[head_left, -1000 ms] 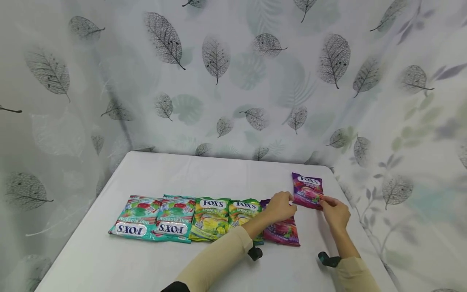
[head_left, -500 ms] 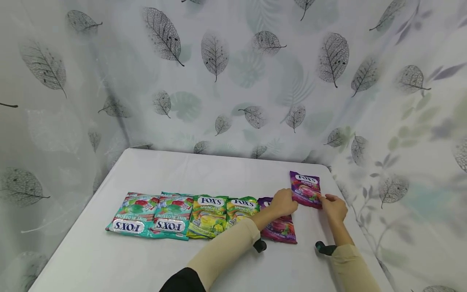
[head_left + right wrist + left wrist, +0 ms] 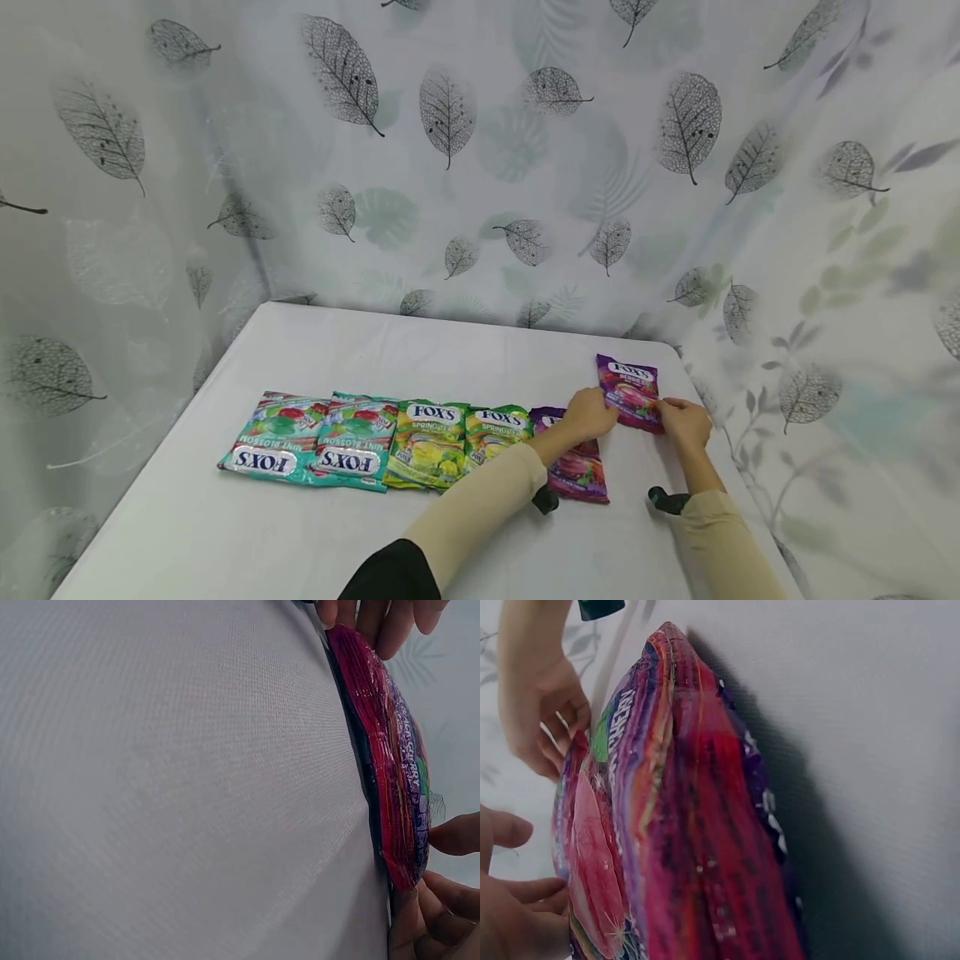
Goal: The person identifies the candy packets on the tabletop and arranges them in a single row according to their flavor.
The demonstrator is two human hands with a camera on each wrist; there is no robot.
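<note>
A purple Fox's Berries candy bag [image 3: 630, 387] lies at the back right of the white table, printed side up. My right hand [image 3: 686, 423] pinches its lower right corner, thumb on top and fingers at the edge in the right wrist view. My left hand [image 3: 591, 413] is at its lower left side. In the left wrist view the left fingers [image 3: 547, 889] touch the bag's edge, while the thumb stands apart from it. Under my left forearm, a second purple candy bag [image 3: 581, 471] is partly hidden; it fills the middle of the left wrist view.
Left of the second purple bag, two yellow-green Spring Tea candy bags [image 3: 427, 442] and two teal Mint Blossom candy bags [image 3: 352, 437] continue the row. The teal bags' lettering is upside down. A leaf-patterned curtain [image 3: 480, 167] surrounds the table [image 3: 300, 542].
My left hand has shifted slightly right along the purple bag's lower left side. The right hand keeps its place at the lower right corner, and the bag has hardly moved.
</note>
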